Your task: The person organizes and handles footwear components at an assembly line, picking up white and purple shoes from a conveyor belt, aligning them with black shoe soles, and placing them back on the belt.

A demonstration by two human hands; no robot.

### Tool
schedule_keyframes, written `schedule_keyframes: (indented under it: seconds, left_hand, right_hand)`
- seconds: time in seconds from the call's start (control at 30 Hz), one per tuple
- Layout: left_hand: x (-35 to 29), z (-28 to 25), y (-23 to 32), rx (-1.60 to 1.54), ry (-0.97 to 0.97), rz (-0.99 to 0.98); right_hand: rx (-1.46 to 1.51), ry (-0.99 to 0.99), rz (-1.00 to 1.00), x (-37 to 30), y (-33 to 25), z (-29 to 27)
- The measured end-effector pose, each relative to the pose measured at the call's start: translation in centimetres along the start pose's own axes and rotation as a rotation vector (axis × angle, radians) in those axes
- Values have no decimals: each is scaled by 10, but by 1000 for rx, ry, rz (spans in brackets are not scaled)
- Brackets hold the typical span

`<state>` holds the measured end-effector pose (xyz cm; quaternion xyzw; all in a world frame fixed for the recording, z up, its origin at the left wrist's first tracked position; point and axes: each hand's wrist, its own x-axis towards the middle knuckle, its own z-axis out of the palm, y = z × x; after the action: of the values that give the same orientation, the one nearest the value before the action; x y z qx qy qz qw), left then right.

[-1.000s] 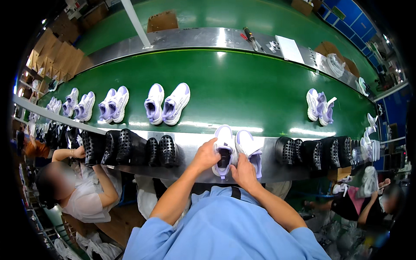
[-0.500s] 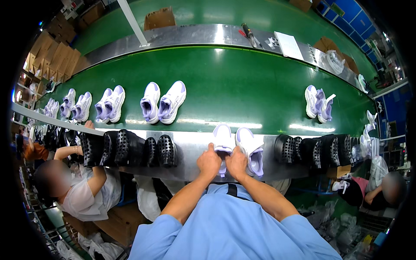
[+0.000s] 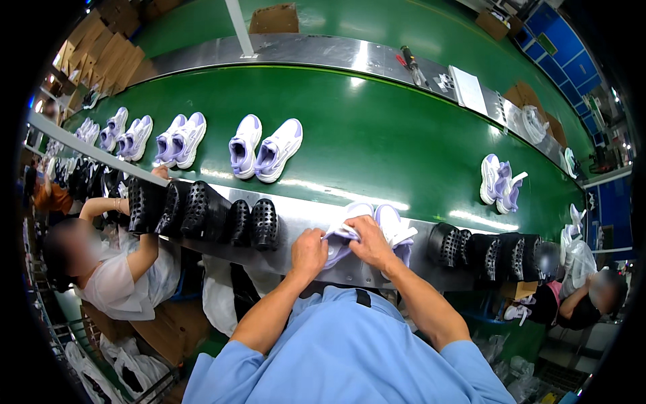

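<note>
A white and lavender sneaker (image 3: 340, 250) rests on the metal ledge (image 3: 289, 264) in front of me, its toe pointing away. My left hand (image 3: 310, 253) is closed at the left side of its collar. On the upper, my right hand (image 3: 367, 240) pinches the white strap or tongue, which is lifted; the fingers partly hide it. Close by on the right stands the matching sneaker (image 3: 389, 219), its strap sticking out sideways, partly covered by my right wrist.
Black studded shoe forms (image 3: 264, 225) stand left on the ledge, with more black forms (image 3: 486, 256) right. Beyond, sneaker pairs (image 3: 278, 149) line the green belt (image 3: 390, 141). A co-worker (image 3: 128, 269) sits left, another person (image 3: 572, 296) right. Tools (image 3: 413, 66) and paper (image 3: 468, 90) lie at the back.
My right hand has moved up from the sneaker's side onto its upper and pulled up the strap or tongue. The left hand has shifted slightly left, and the view has tilted.
</note>
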<state>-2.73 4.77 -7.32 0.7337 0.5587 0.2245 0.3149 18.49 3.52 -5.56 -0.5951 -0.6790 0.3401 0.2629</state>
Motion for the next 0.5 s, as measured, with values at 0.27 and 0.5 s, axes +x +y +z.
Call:
schedule_keyframes:
  seconds: [0.27,0.5]
  left_hand:
    - [6,10,-17,-36,61,30]
    - [-1,-9,12,80,-47,-8]
  right_hand:
    - [-181,-132,-243,10,-14,25]
    - [911,139,325,-10,-13,10]
